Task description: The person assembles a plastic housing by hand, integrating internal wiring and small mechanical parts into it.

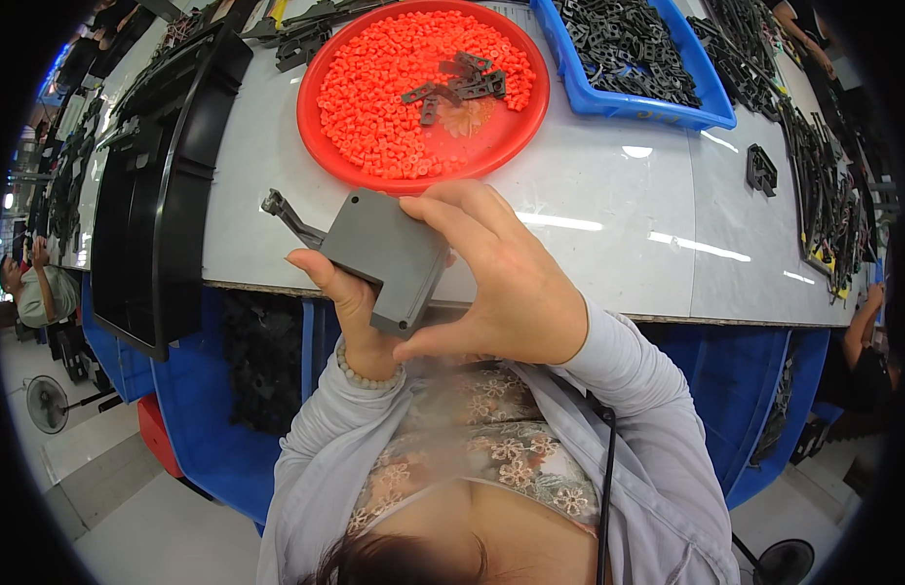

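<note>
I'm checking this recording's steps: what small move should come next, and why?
Probably turn the grey housing a little: the left hand and right hand both hold it, and from this side one can't tell whether the dark arm-like piece at its left edge is joined to it.

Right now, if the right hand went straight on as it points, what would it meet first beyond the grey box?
Probably the red tray, though depth is unclear: the right hand might pass above its rim.

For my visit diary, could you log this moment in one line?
left hand: holds grey part | right hand: holds same part | beyond: red tray with orange pieces, blue bin
</note>
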{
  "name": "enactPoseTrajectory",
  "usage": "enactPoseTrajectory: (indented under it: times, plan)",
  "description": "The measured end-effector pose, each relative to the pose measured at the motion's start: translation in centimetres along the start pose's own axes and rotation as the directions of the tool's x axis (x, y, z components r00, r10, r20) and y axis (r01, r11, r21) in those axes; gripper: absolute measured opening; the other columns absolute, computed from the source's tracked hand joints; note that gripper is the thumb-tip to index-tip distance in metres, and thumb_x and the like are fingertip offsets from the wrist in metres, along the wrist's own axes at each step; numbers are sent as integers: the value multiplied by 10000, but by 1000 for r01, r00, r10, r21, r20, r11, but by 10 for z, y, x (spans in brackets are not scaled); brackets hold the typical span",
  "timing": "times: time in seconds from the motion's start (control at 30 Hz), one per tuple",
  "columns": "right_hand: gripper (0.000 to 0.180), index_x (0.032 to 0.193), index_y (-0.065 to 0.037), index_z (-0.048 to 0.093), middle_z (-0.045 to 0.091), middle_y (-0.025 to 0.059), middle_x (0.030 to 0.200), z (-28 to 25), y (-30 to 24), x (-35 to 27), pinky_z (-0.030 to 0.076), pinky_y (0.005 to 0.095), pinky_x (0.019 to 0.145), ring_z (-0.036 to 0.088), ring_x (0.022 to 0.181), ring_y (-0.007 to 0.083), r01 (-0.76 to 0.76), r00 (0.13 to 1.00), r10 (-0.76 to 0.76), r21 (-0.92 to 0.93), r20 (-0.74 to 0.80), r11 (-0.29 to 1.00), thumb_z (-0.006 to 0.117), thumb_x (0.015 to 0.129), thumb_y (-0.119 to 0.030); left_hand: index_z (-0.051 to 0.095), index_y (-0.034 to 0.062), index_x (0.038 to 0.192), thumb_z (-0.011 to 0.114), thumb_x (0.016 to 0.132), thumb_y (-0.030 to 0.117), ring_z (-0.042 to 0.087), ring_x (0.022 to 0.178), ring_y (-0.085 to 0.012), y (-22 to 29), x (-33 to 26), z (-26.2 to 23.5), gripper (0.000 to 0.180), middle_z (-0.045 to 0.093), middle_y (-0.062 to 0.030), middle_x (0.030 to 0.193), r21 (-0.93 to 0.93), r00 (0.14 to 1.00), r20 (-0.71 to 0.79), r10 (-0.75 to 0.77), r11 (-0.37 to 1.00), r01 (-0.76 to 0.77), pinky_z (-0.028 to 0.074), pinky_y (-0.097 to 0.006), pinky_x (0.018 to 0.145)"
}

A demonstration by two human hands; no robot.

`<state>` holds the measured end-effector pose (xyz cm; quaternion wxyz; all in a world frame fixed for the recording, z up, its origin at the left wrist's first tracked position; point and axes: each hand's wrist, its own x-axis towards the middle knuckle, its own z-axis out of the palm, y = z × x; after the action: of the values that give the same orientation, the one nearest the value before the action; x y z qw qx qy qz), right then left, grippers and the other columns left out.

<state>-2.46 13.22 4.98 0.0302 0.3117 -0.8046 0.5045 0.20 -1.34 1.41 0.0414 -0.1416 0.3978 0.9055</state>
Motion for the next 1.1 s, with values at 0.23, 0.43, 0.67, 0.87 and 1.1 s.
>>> enactPoseTrajectory:
  times: [0.23, 0.43, 0.67, 0.87, 1.1]
  plan:
    - [904, 1200, 73, 465, 466, 180, 1106, 5, 5, 1, 421, 379, 897, 475, 1041, 341, -62, 998, 59, 84, 38, 995, 875, 467, -261, 490, 66, 1161, 198, 768, 822, 581, 860, -183, 2, 0, 2, 901, 580, -68, 1010, 52, 998, -52, -17, 998, 20, 496, -318, 771]
    - [910, 1214, 68, 453, 455, 180, 1119, 10, 4, -2, 416, 383, 907, 469, 1051, 344, -13, 999, 14, 23, -29, 1000, 872, 465, -235, 499, 60, 1154, 205, 771, 818, 586, 863, -174, 3, -2, 1, 898, 583, -75, 1010, 124, 999, -17, 29, 992, -26, 498, -315, 753]
    - [898, 1208, 59, 451, 454, 182, 1135, 15, 10, 1, 416, 393, 905, 467, 1054, 355, 57, 997, -57, 10, -44, 998, 868, 453, -191, 505, 40, 1136, 386, 824, 713, 589, 873, -191, 8, 3, 6, 751, 587, -89, 1011, 138, 997, -64, 37, 990, -28, 505, -331, 733]
    - [894, 1212, 55, 443, 454, 183, 1133, 16, 12, 0, 422, 402, 894, 467, 1055, 362, 91, 994, -93, -32, -49, 995, 864, 451, -153, 510, 29, 1126, 493, 827, 565, 590, 895, -198, 9, 6, 4, 614, 587, -96, 1027, 96, 993, -56, 104, 991, -98, 506, -327, 752]
    - [901, 1240, 55, 424, 441, 209, 1173, 15, 11, -1, 418, 404, 913, 463, 1079, 373, 46, 999, -46, -41, 5, 998, 854, 489, -195, 496, 34, 1121, 544, 830, 545, 592, 903, -175, 1, 14, -16, 590, 577, -80, 1018, -20, 990, 81, 117, 993, -116, 514, -319, 762]
